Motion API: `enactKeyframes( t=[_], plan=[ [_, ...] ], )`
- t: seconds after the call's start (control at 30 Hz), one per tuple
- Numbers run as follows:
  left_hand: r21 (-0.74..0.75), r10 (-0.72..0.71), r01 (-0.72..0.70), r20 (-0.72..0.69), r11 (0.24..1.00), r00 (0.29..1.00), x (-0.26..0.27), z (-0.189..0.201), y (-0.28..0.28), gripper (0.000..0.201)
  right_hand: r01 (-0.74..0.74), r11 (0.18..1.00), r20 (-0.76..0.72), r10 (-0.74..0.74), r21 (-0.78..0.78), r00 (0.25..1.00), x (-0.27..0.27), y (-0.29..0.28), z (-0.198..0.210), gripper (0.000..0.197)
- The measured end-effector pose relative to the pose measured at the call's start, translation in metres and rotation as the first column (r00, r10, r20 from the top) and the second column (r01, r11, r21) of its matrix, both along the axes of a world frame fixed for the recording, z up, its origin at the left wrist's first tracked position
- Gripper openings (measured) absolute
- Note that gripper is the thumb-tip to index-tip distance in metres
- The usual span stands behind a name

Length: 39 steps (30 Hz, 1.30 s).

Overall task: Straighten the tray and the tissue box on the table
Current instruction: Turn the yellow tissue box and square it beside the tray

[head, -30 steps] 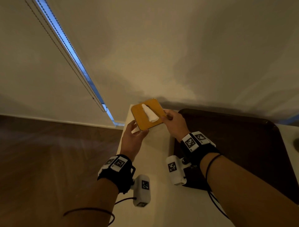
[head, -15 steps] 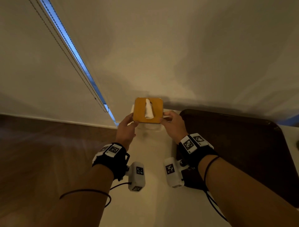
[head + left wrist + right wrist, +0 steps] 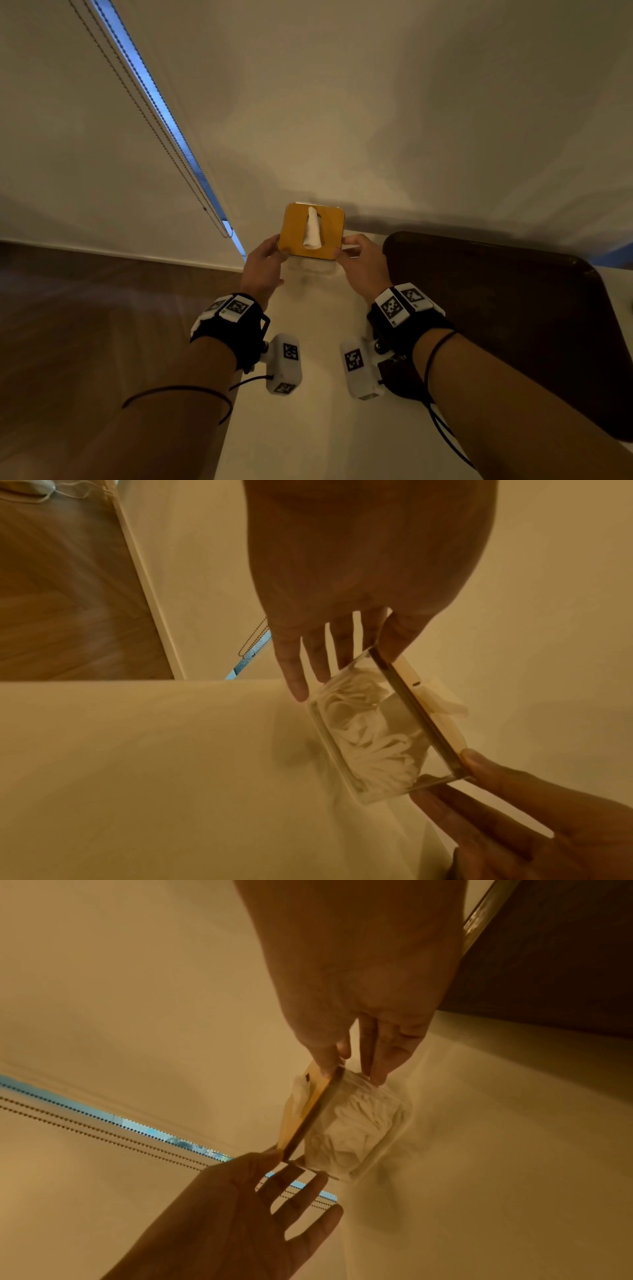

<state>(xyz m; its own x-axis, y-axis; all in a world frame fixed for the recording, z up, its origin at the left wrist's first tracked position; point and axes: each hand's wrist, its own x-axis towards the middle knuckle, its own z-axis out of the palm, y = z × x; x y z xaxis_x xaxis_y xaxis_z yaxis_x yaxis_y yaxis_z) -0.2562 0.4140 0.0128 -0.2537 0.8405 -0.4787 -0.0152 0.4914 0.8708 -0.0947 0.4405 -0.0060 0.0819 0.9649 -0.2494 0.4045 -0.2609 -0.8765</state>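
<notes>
Tissue box (image 3: 311, 230), square, clear acrylic walls with an amber wooden-looking lid and a white tissue (image 3: 312, 231) poking up through the slot, sits at the far end of the pale desk (image 3: 308, 428), close to the wall. Left hand (image 3: 262, 265) holds its left side, thumb on the lid edge, the other fingers (image 3: 296, 669) fairly straight along the clear wall. Right hand (image 3: 359, 262) grips the right side, thumb on the lid corner, fingers (image 3: 380, 1056) against the wall below. In the head view the lid edges look about square to the wall.

Handling, as judgement: light, rigid box, mostly loose crumpled tissue inside, so little force is needed. Smooth clear walls are probably slippery; the lid rim gives better purchase. Lid may be separate, so lifting by it alone risks popping it off; sliding on the desk with both sides pinched low is safer. Acrylic can scuff or crack if knocked.

Dark brown rounded-corner tray (image 3: 507, 318) lies flat on the desk just right of the box, apart from it, under the right forearm. Likely stiff, heavier; take opposite rims.
</notes>
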Motion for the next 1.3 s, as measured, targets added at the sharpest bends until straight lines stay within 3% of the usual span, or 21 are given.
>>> enactKeyframes(
  t=[1.13,1.3],
  plan=[
    [0.003,-0.009,0.009,0.0,1.0,1.0,-0.004,-0.007,0.002,0.042,-0.002,1.0,0.013,0.003,-0.023,1.0,-0.003,-0.006,0.005,0.028],
    [0.007,-0.013,0.013,-0.004,1.0,1.0,-0.005,-0.009,0.002,0.044,0.002,0.999,0.014,-0.001,-0.049,1.0,-0.003,-0.006,0.007,0.036]
  ],
)
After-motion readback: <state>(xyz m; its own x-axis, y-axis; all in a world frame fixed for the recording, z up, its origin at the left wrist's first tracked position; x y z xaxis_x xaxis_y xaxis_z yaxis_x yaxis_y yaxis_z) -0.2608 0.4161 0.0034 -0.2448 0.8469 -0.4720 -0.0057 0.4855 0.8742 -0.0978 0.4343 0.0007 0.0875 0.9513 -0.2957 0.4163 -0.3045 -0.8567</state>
